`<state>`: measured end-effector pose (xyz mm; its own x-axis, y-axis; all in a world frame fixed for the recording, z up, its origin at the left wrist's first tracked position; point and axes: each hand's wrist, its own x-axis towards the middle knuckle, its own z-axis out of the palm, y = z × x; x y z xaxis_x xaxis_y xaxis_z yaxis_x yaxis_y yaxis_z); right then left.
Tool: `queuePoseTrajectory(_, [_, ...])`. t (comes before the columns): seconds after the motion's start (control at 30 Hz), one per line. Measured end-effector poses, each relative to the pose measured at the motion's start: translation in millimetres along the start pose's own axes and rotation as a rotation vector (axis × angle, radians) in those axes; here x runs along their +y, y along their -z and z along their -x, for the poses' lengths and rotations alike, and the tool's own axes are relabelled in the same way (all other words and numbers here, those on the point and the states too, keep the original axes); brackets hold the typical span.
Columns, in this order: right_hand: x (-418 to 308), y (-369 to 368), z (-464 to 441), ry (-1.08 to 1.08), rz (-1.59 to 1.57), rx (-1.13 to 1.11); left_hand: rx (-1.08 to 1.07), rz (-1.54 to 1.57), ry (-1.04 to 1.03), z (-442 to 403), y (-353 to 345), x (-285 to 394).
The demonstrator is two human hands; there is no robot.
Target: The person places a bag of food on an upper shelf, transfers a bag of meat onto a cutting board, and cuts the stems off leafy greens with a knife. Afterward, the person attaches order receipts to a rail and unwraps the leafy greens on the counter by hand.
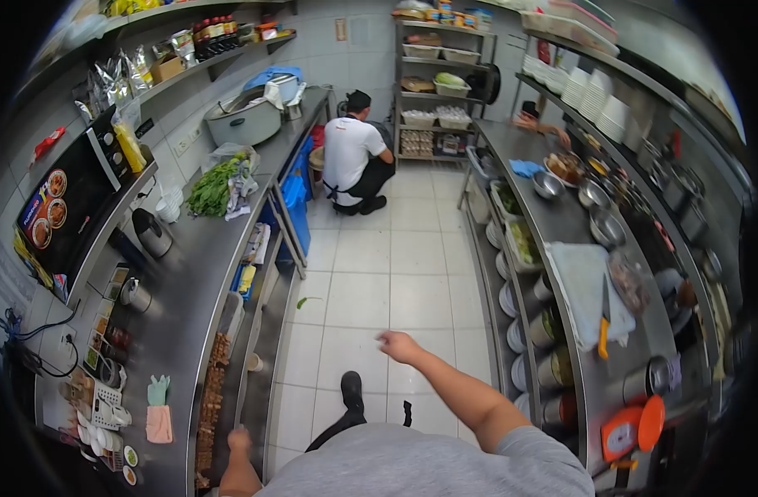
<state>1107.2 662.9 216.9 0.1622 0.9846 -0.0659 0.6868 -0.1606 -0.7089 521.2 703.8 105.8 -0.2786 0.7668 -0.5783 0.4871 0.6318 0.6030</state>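
Note:
My right hand [401, 347] hangs in the air over the tiled floor, its fingers loosely curled with nothing visible in them. Low on the left, my left hand [240, 445] is beside the edge of the left steel counter [168, 331]. Its fingers are hard to make out, so I cannot tell whether they touch anything. Nearest to it is a row of brown skewered pieces [211, 406] on the shelf under the counter. A black boot [352, 391] shows below my right forearm.
A person in a white shirt [352, 153] squats at the aisle's far end, before a metal rack [439, 99]. On the right counter [553, 207] lie a yellow-handled knife [604, 323], a cutting board [574, 273] and an orange scale [621, 432]. A green leaf [306, 302] lies on the floor.

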Motion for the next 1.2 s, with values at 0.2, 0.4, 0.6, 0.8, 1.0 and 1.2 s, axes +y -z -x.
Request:
queuePoseTrajectory(0.2, [-56.8,-23.0,-121.5,0.11,-0.105,-0.213,-0.324,-0.596,0.01,-47.5,-49.1,31.7])
queuePoseTrajectory(0.4, [191.0,-33.0,-23.0,-0.762,0.442,-0.647,-0.439,-0.786,-0.548,-239.9,-120.0,230.8])
queuePoseTrajectory(0.6, [190.9,60.1,40.8,-1.82,-0.753,0.283,-0.336,-0.144,-0.295,-348.9,-155.5,504.5])
queuePoseTrajectory(0.8, [261.2,79.3,-42.9,-0.807,0.421,-0.729,-0.584,-0.039,-0.586,-305.5,-265.7,605.3])
queuePoseTrajectory(1.0, [313.1,83.5,-415.8,-0.999,-0.124,-0.444,-0.712,-0.251,-0.718,-252.1,-246.1,678.2])
queuePoseTrajectory(1.2, [226.2,105.2,-746.4,-0.212,0.035,-0.047,-0.216,0.3,-0.668,-285.2,-167.1,765.8])
